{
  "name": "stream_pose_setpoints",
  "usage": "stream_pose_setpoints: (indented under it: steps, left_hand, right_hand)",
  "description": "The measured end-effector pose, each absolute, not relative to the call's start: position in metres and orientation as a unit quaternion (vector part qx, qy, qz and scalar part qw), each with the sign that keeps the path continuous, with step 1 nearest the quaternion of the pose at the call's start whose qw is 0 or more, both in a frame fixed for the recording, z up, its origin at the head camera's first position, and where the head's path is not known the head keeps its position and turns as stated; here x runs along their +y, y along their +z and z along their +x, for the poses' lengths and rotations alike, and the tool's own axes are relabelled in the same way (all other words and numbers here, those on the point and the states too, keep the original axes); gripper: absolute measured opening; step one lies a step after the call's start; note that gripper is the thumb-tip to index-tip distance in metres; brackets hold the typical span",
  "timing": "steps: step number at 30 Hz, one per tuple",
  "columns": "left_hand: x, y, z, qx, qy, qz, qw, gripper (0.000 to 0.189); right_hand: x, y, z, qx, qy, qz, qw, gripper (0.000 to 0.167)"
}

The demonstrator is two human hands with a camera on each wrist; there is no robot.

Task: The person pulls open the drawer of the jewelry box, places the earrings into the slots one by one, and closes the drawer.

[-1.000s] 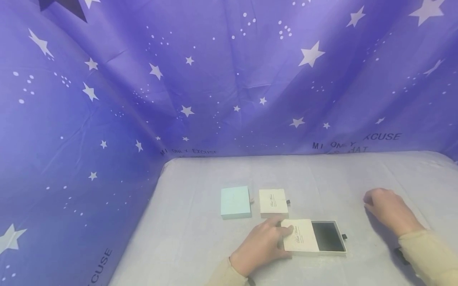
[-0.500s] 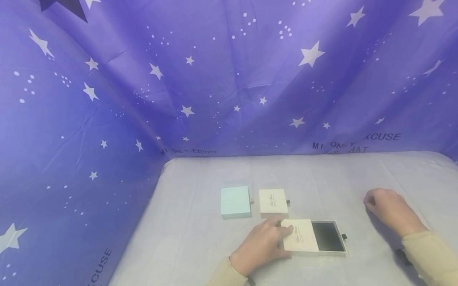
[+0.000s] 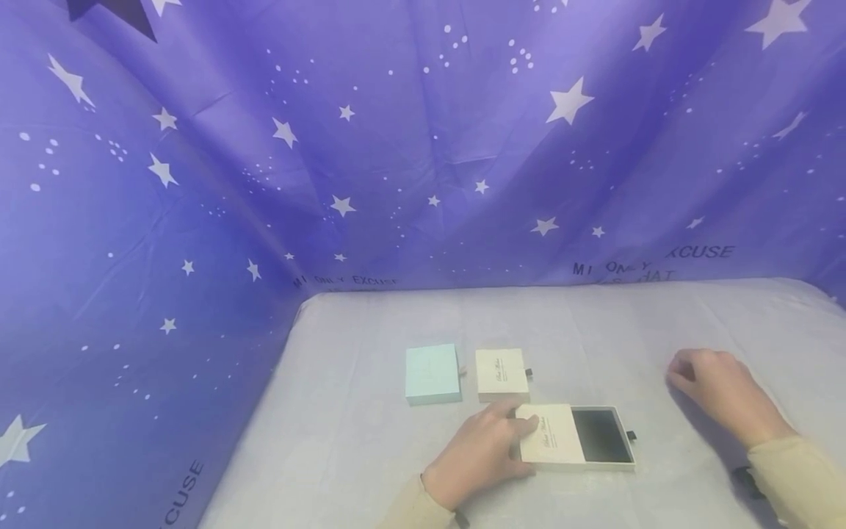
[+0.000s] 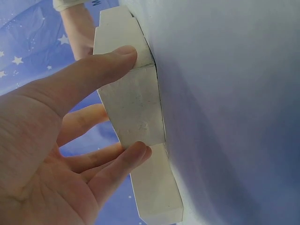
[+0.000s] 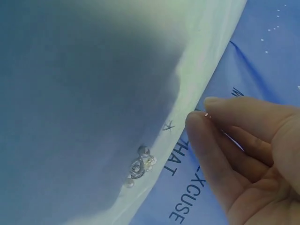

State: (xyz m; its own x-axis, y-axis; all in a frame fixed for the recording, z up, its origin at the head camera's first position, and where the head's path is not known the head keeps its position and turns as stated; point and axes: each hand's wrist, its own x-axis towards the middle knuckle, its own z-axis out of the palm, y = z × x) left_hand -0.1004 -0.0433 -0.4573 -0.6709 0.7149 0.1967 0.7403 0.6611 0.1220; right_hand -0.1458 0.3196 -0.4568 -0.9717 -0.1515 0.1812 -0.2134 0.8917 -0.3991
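My left hand [image 3: 471, 453] grips the left end of a cream drawer box [image 3: 562, 444], thumb on one side and fingers on the other. Its drawer [image 3: 600, 435] is slid partway out to the right, showing a dark inside and a small black pull tab [image 3: 631, 436]. Off to the right, my right hand [image 3: 723, 393] is held close over the table. In the right wrist view its thumb and forefinger pinch a tiny shiny piece [image 5: 207, 115], too small to make out. Beyond the fingertips lie a star-shaped charm [image 5: 168, 125] and a cluster of silvery and pearly trinkets [image 5: 137, 168].
A mint-green box [image 3: 432, 375] and a smaller cream box [image 3: 502, 373] with a black tab stand behind the held box. White cloth [image 3: 344, 433] covers the table. Blue star-printed fabric [image 3: 423, 147] hangs along the back and left.
The head view has turned very slightly right. My right forearm has shifted a little rightward while its fingertips stay about in place. The left hand and the box keep their position.
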Motion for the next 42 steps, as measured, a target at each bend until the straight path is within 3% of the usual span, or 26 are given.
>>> stream_pose_setpoints:
  steps: [8,16,22,27,42]
  left_hand:
    - [-0.044,-0.457,-0.100,-0.912,-0.099,-0.394,0.058,0.066]
    - [-0.044,-0.456,-0.099,-0.911,-0.101,-0.396,0.065,0.066]
    - [-0.043,-0.456,-0.099,-0.911,-0.105,-0.395,0.059,0.065]
    - [-0.043,-0.456,-0.100,-0.909,-0.111,-0.398,0.059,0.064]
    - [-0.043,-0.456,-0.099,-0.910,-0.106,-0.396,0.059,0.065]
  right_hand:
    - [0.314,-0.451,-0.136,-0.965,0.245,0.079,0.045,0.004]
    - [0.297,-0.456,-0.128,-0.958,0.231,0.114,0.126,0.010]
    - [0.286,-0.456,-0.122,-0.948,0.241,0.138,0.154,0.022]
    - [0.280,-0.456,-0.116,-0.947,0.222,0.155,0.175,0.017]
    - [0.260,-0.451,-0.100,-0.936,0.264,0.174,0.156,0.026]
